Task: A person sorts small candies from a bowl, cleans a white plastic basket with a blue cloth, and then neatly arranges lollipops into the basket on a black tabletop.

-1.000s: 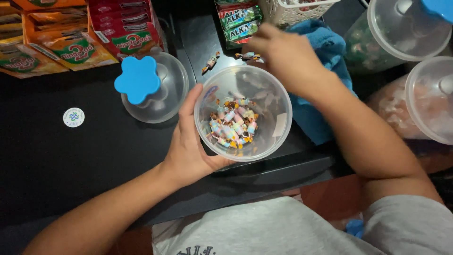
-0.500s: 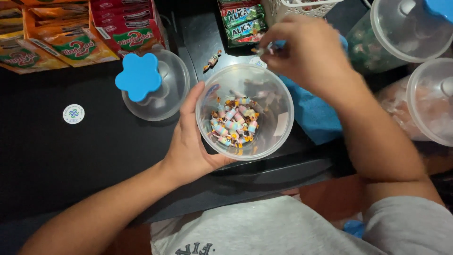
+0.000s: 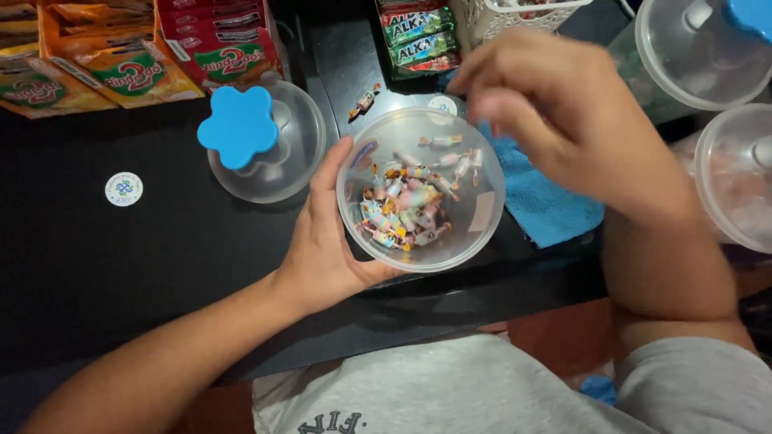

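Black countertop (image 3: 161, 265), dim light, seen from above.

Clear round tub (image 3: 420, 190) sits at the counter's near edge, open, no lid on it. Contents: a loose heap of small wrapped candies (image 3: 406, 205), pastel and brown, covering part of the bottom; the rest of the tub is bare plastic.

Left hand (image 3: 322, 241) clasps the tub's left wall, thumb along the rim, palm against the side. Firm hold.

Right hand (image 3: 555, 104) hovers above the tub's far right rim, fingers spread and slack, nothing visible in them. Half a second earlier these fingers were pinched on a small wrapped piece over the far rim; a second earlier they were down on the counter beside two loose candies. Now a few pieces lie blurred in the upper part of the tub, apart from the heap. Judgement: the piece was dropped in, so the count in the tub has gone up by one pick.

One loose wrapped candy (image 3: 363, 102) is left on the counter just beyond the tub.

Left of the tub: a clear lid with a blue flower-shaped knob (image 3: 238, 128), lying off.

Right: a blue cloth (image 3: 547, 205) under the right wrist; two more clear lidded tubs (image 3: 736, 173) at the edge, contents hazy.

Far side: orange and red snack packets (image 3: 145, 56), green candy packs (image 3: 418, 36), a white basket (image 3: 515, 16).
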